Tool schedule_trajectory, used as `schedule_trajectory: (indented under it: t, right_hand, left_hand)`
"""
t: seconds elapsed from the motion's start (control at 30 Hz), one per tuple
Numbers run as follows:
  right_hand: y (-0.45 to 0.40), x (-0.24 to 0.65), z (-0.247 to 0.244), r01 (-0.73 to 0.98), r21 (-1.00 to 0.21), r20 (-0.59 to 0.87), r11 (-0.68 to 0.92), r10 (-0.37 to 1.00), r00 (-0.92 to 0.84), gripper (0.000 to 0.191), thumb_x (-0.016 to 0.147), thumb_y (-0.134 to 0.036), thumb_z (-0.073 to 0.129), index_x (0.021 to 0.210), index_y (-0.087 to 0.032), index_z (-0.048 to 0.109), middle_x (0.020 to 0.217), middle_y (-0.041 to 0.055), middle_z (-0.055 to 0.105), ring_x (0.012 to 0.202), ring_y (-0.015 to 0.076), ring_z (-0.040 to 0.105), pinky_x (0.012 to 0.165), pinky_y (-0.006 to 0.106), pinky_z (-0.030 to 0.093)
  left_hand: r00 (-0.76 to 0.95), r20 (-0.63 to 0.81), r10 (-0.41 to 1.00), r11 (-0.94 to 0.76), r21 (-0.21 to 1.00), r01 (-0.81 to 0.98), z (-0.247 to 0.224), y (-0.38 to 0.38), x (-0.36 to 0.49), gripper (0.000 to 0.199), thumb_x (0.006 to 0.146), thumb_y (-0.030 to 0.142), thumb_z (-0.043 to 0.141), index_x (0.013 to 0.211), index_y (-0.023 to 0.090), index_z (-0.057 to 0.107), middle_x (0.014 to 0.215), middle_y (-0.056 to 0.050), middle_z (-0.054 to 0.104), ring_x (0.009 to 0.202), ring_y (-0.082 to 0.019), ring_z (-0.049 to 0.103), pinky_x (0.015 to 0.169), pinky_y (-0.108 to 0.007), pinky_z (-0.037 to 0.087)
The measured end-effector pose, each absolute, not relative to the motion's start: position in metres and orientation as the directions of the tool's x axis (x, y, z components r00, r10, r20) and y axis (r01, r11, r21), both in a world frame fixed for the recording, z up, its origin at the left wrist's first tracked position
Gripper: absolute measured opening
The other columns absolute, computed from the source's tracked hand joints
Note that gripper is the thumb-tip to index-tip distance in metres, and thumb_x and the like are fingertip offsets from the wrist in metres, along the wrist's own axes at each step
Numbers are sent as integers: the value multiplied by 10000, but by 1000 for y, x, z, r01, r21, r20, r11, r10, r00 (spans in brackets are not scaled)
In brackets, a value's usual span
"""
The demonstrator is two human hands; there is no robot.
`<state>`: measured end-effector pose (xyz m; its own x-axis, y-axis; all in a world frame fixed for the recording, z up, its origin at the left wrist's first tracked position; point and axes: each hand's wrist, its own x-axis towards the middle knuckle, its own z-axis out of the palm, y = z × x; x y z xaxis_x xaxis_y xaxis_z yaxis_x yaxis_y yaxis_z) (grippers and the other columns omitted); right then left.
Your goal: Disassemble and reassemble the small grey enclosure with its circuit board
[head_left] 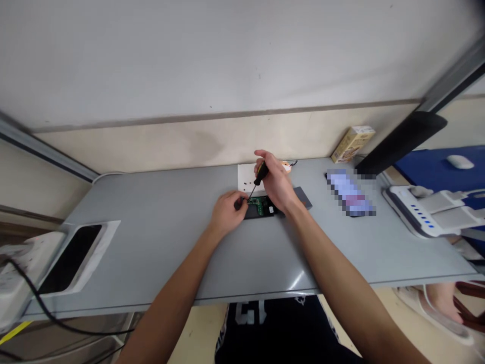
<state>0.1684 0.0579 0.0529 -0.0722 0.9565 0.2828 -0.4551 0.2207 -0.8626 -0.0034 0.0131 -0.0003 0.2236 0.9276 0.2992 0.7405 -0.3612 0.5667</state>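
Observation:
On the grey tabletop lies an opened flat black device [250,214] with a green circuit board [259,206] showing inside. My right hand [278,182] is closed around a black and yellow screwdriver [261,173], tilted with its shaft pointing down-left to the board. Whether its tip sits in a screw is too small to see. At the device's left end my left hand [228,211] is closed, fingers pinching a small dark piece with a reddish tint [239,203], whose kind I cannot make out. A dark grey flat panel [303,197] shows partly behind my right wrist.
Behind the device lies a white sheet [245,172] with several tiny dark pieces. To the right are a phone [350,194], a yellowish carton [352,144], a black cylindrical object [401,144] and a power strip [417,212]. A black-screened phone [71,258] lies at left.

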Motion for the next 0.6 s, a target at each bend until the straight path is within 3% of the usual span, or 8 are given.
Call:
schedule_trajectory:
  t: [0.1, 0.2, 0.27, 0.33, 0.4, 0.5, 0.6]
  right_hand:
    - [61, 169, 45, -500, -842, 259, 202, 965, -48, 376, 815, -585, 750, 828, -245, 592, 926, -6, 615, 775, 112, 604, 734, 269, 520]
    - [63, 166, 39, -470, -856, 246, 216, 969, -2, 460, 815, -632, 727, 758, -238, 498, 718, -39, 544, 572, 92, 522, 585, 259, 467]
    - [62, 164, 40, -474, -854, 241, 214, 971, 3, 472, 861, -708, 614, 800, -247, 537, 624, -53, 449, 525, 101, 477, 548, 266, 437]
    - [60, 163, 44, -517, -841, 216, 161, 975, -47, 496, 900, -740, 511, 933, -257, 614, 655, -37, 470, 574, 119, 514, 593, 282, 465]
    - [58, 165, 47, -545, -830, 196, 115, 976, -93, 434, 889, -680, 584, 1004, -265, 635, 760, -15, 551, 699, 132, 590, 684, 287, 501]
    - [58, 168, 47, -572, -815, 172, 92, 981, -86, 373, 773, -533, 786, 868, -260, 551, 893, -16, 616, 828, 140, 649, 748, 281, 517]
    - [60, 172, 45, -534, -838, 165, 115, 985, -47, 464, 755, -518, 815, 790, -255, 434, 730, -60, 545, 600, 103, 551, 589, 253, 446]
  left_hand:
    - [220, 291, 931, -353, 573, 740, 0, 14, -3, 177, 892, 162, 584, 1004, 214, 710, 911, -32, 708, 819, -187, 640, 799, -331, 518]
    - [216, 283, 935, -345, 569, 747, 1, 14, -3, 158, 881, 157, 596, 978, 212, 708, 905, -32, 710, 820, -188, 646, 804, -333, 521]
    - [214, 285, 934, -344, 567, 748, 1, 14, -3, 148, 881, 158, 597, 967, 210, 705, 911, -35, 713, 822, -188, 649, 808, -333, 522]
    - [206, 287, 935, -340, 568, 750, 0, 14, -2, 151, 886, 161, 592, 972, 212, 706, 921, -35, 716, 823, -187, 649, 809, -333, 522]
    - [206, 291, 934, -341, 567, 750, 0, 14, -2, 163, 893, 164, 586, 987, 219, 708, 929, -32, 718, 824, -186, 647, 809, -331, 520]
    - [220, 299, 929, -357, 561, 747, -1, 14, -2, 171, 893, 162, 581, 990, 223, 708, 932, -28, 718, 827, -185, 642, 802, -326, 515]
    - [220, 300, 928, -358, 560, 747, -1, 14, -2, 163, 885, 158, 583, 974, 220, 704, 910, -25, 710, 827, -187, 642, 799, -325, 511]
